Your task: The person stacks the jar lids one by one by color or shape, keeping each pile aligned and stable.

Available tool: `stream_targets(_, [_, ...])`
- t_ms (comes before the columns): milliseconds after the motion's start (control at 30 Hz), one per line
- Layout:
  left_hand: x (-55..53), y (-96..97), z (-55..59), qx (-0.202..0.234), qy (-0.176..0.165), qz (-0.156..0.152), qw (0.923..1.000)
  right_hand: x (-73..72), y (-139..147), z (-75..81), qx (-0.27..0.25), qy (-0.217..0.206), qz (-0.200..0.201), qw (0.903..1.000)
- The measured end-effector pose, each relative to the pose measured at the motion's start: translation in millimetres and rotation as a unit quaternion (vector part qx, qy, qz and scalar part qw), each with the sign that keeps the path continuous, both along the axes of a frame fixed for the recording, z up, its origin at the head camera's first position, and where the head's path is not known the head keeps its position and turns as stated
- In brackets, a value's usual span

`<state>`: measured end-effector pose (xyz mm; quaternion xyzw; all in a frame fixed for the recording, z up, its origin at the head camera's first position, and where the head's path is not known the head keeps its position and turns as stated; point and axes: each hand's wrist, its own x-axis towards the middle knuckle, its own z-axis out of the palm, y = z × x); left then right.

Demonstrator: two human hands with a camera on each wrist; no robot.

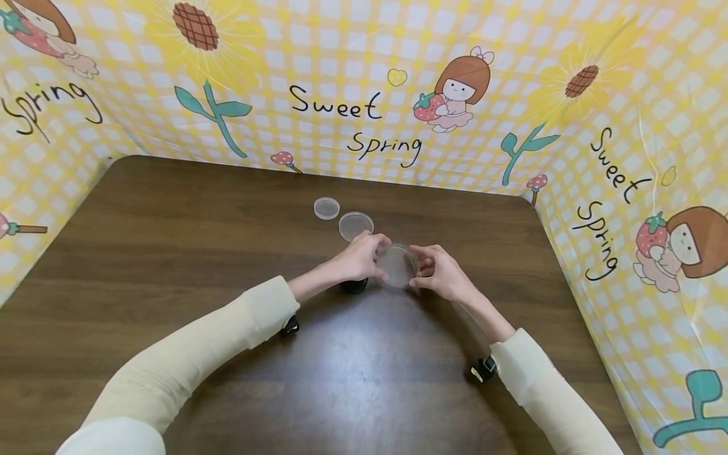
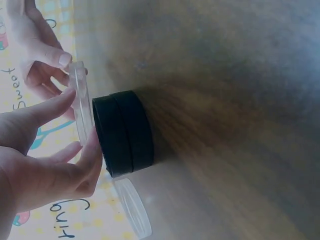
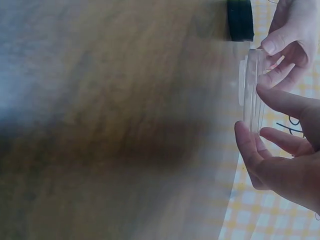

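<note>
Between my two hands a clear round petri dish (image 1: 397,266) is held up above the table, near the black cylinder. My left hand (image 1: 357,259) pinches its left rim between thumb and fingers. The right hand (image 1: 446,273) grips the opposite rim, thumb on the near side. Seen edge-on in the left wrist view, the dish (image 2: 81,105) shows a thin, stepped side wall. A black cylinder (image 2: 122,134) with a seam around its middle stands on the table beside my left fingers; in the head view that hand covers most of it.
Two more clear round dishes lie beyond my left hand: a larger dish (image 1: 355,221), partly behind the fingers, and a smaller dish (image 1: 327,208) farther back. The brown wooden table (image 1: 188,253) ends at a yellow checked cloth wall (image 1: 341,76) behind and at both sides.
</note>
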<state>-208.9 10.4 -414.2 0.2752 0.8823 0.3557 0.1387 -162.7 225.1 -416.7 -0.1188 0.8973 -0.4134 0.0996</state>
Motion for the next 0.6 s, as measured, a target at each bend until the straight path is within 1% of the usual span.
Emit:
stream_targets(233, [1.6,-0.7,-0.9,-0.014,0.0,-0.025,0.9996,3.6,0.7,-4.8,-0.005,-0.008,-0.002,1.0])
stream_targets(433, [0.2,0.4,-3.2,-0.032,0.012,-0.031,0.9989,4.6,-0.8,-10.3,-0.003,-0.003,0.0,1.0])
stream_targets(600, [0.2,0.3,-7.3,-0.046,0.013,-0.037,0.9982,6.2,-1.7,-13.4,-0.007,-0.001,0.005,1.0])
